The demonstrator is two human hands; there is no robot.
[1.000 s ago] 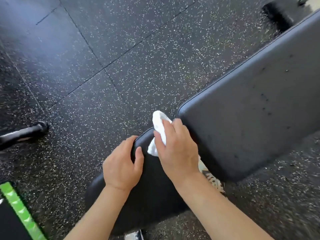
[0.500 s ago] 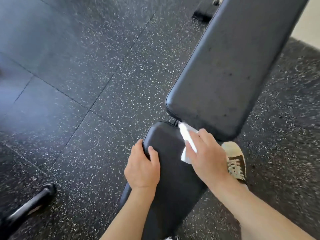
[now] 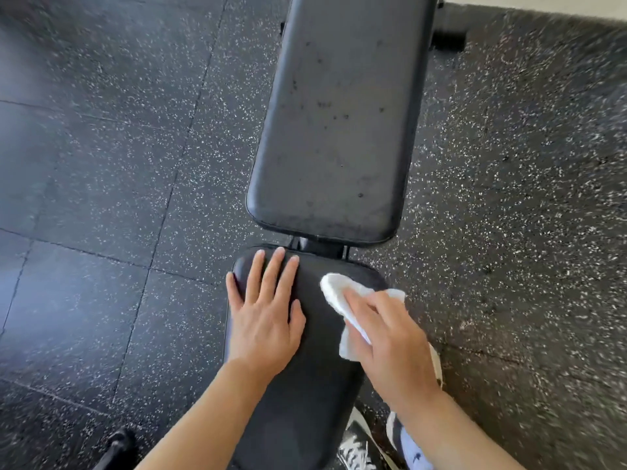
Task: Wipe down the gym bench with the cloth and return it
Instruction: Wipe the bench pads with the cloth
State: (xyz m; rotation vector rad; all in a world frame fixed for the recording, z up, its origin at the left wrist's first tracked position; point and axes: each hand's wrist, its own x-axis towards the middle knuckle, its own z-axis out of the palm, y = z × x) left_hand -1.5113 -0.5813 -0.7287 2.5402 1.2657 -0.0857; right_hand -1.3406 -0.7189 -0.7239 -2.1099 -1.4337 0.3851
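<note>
Head view: one camera, looking down.
Cloth [image 3: 342, 301]: white, soft and light, bunched at lower centre-right on the seat pad [image 3: 307, 378]; probably best pinned under the fingers.
Right hand [image 3: 395, 347]: closed over the cloth, pressing it down near the pad's right edge.
Left hand [image 3: 264, 320]: open, flat on the pad's left side, bracing.
Back pad [image 3: 339, 120]: upper centre, speckled with marks, likely unwiped.
Room: bare rubber floor [image 3: 101, 164] on both sides; a gap with frame hardware separates the pads.
</note>
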